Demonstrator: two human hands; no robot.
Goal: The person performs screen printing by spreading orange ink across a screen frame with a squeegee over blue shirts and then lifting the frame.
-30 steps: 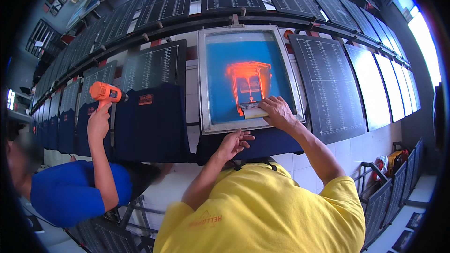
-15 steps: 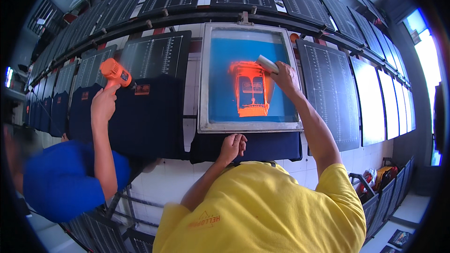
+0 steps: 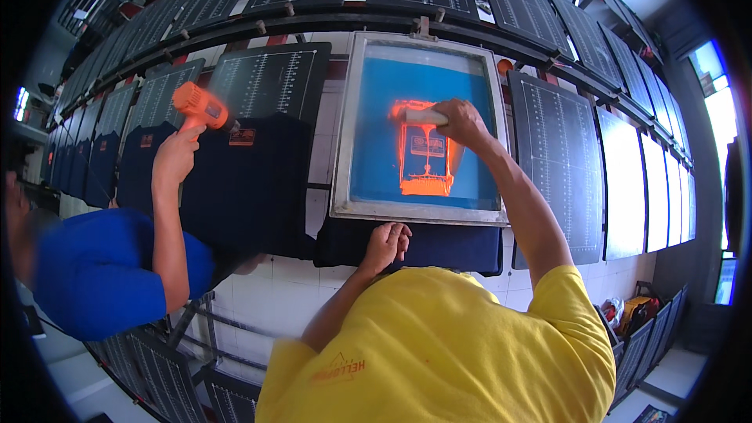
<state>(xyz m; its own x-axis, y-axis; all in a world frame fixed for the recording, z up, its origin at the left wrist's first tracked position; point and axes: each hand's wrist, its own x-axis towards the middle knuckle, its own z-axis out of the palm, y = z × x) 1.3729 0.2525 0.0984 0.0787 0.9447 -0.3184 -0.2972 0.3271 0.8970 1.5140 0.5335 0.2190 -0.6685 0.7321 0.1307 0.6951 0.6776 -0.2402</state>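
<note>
My right hand [image 3: 464, 122] grips a pale squeegee [image 3: 423, 117], which lies nearly level across the far part of a silk screen. The metal-framed screen [image 3: 341, 180] has blue mesh, with wet bright orange ink [image 3: 427, 186] around a small design in its middle. My left hand [image 3: 387, 244] is closed, fingers curled in, just below the screen's near edge, over a dark navy shirt [image 3: 454, 244] that shows from underneath. Nothing shows in that hand.
On the left, a co-worker in blue holds an orange heat gun [image 3: 202, 107] over a navy shirt [image 3: 251, 188] with a small orange print [image 3: 242, 137]. Black boards [image 3: 558, 164] with white scale marks stand in rows around. A rail [image 3: 329, 25] runs behind the screen.
My right hand has drawn the squeegee leftward over the ink and turned it from slanted to nearly level. My left hand has stayed by the near edge. The whole view has shifted slightly.
</note>
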